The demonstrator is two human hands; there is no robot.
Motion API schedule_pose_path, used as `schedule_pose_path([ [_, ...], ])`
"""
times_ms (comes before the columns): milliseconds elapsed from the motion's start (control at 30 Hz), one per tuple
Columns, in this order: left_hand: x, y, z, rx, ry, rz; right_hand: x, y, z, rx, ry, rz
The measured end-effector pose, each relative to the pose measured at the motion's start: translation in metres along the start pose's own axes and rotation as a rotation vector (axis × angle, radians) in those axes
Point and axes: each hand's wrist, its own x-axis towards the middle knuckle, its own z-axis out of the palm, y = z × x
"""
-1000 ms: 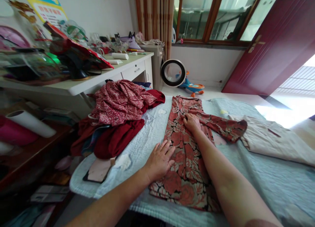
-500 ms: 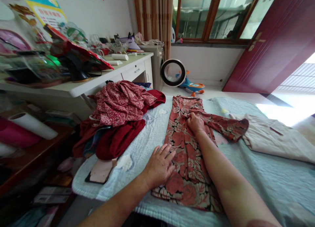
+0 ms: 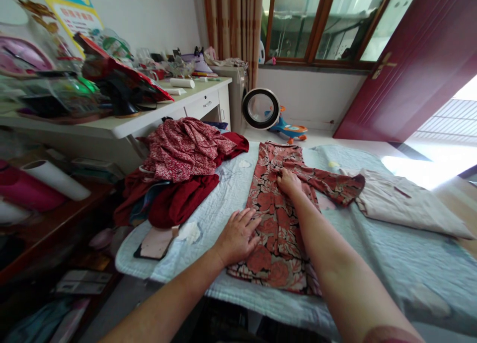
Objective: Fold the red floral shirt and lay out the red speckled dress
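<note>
A rust-coloured floral garment [image 3: 274,224] lies folded lengthwise on the pale blue quilted cover [image 3: 214,199], its one visible sleeve [image 3: 331,180] stretched out to the right. My left hand [image 3: 238,235] rests flat on the garment's left edge, fingers spread. Higher up, near where the sleeve leaves the body, my right hand [image 3: 289,184] has its fingers curled into the fabric. How much cloth it pinches is hidden beneath the hand. My right forearm covers part of the garment's right side.
A heap of red patterned clothes [image 3: 188,152] sits at left, with a phone-like flat object [image 3: 155,242] below it. Folded beige trousers [image 3: 410,204] lie at right. Beyond stand a cluttered desk [image 3: 122,127], an open-doored washing machine [image 3: 238,92] and a blue ride-on toy [image 3: 290,128].
The view has shifted slightly. My right hand and the sleeve sit a little further left, while my left hand stays flat at the garment's left edge.
</note>
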Motion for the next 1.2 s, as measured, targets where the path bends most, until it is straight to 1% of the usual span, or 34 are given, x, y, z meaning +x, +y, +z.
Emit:
schedule_pose_path([
  [167, -0.002, 0.0, 0.0, -0.003, 0.015, 0.01, -0.02, 0.002, 0.0, 0.01, 0.054, -0.003],
  [267, -0.003, -0.001, 0.0, -0.007, 0.032, 0.02, -0.04, 0.008, -0.003, 0.081, 0.077, -0.069],
  [367, -0.004, -0.001, 0.0, -0.016, 0.047, 0.032, -0.069, 0.013, -0.007, 0.122, 0.06, -0.198],
  [467, -0.004, -0.001, -0.002, -0.033, 0.067, 0.054, -0.104, 0.015, -0.013, 0.061, 0.015, -0.303],
  [600, -0.005, -0.002, -0.003, -0.065, 0.092, 0.09, -0.149, 0.013, -0.019, 0.023, 0.007, -0.337],
  [733, -0.005, -0.002, -0.003, -0.08, 0.093, 0.121, -0.182, 0.01, -0.029, 0.033, 0.001, -0.369],
  [833, -0.005, -0.002, -0.004, -0.077, 0.092, 0.135, -0.199, 0.003, -0.038, 0.042, -0.019, -0.372],
  [933, -0.006, 0.0, -0.005, -0.077, 0.096, 0.137, -0.212, -0.01, -0.042, 0.072, -0.003, -0.356],
  [1067, -0.006, 0.001, -0.005, -0.093, 0.115, 0.135, -0.227, -0.029, -0.033, 0.131, -0.004, -0.395],
  [1200, -0.004, -0.005, -0.001, -0.169, 0.163, 0.1, -0.238, -0.033, -0.026, 0.134, -0.017, -0.39],
])
